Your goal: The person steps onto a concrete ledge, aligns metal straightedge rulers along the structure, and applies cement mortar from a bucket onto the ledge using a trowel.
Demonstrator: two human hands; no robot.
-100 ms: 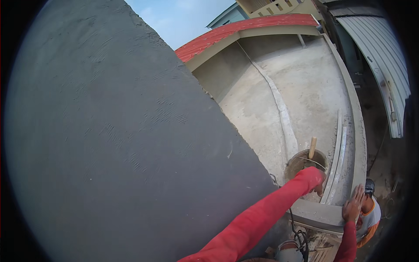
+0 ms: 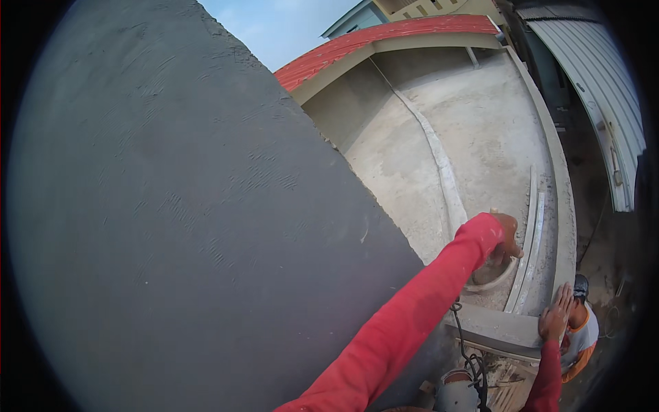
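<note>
My left hand point(image 2: 508, 235), in a long red sleeve, is bent over the far right side of a round bucket point(image 2: 509, 275) with grey material inside. Its fingers curl down toward the bucket's rim; what they hold, if anything, is hidden. Just the tip of a wooden tool handle point(image 2: 494, 210) shows above the wrist, with the rest covered. My right hand point(image 2: 555, 317) lies flat, fingers stretched out, on the corner of the concrete parapet point(image 2: 561, 264).
A grey plastered wall point(image 2: 206, 226) fills the left side. Two long straight strips point(image 2: 527, 247) lie beside the bucket on the concrete slab point(image 2: 487, 123). Below the parapet are another person point(image 2: 583, 336), a pail point(image 2: 456, 393) and dark cord point(image 2: 473, 364).
My left hand has moved up and away from me, from the near side of the bucket to its far side, covering most of the wooden handle. My right hand stays on the parapet.
</note>
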